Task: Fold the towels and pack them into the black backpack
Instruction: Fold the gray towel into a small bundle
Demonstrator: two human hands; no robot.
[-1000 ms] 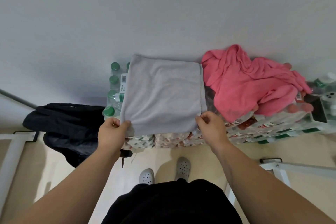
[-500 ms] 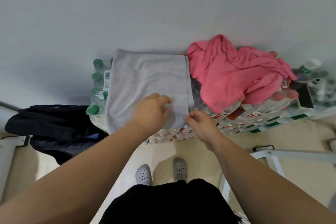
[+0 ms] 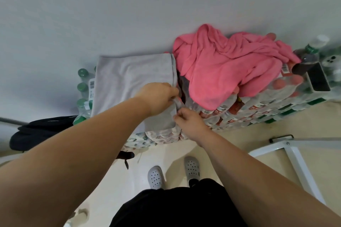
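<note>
A grey towel [image 3: 129, 81] lies folded flat on stacked packs of bottled water [image 3: 239, 112]. My left hand [image 3: 158, 96] has crossed over the towel and grips its right edge, fingers curled round the cloth. My right hand [image 3: 188, 121] pinches the same edge just below, at the near right corner. A crumpled pink towel [image 3: 227, 66] lies in a heap to the right of the grey one. The black backpack [image 3: 40, 132] slumps on the floor at the left, partly behind my left forearm.
Green-capped bottles [image 3: 83, 86] stand along the grey towel's left side. A dark phone-like slab [image 3: 319, 79] and loose bottles lie at the far right. A white metal frame [image 3: 299, 155] stands on the floor at right. A plain wall rises behind the stack.
My left hand left the towel's near left corner and moved across to the right edge, now gripping it. My right hand kept its pinch on the near right corner.
</note>
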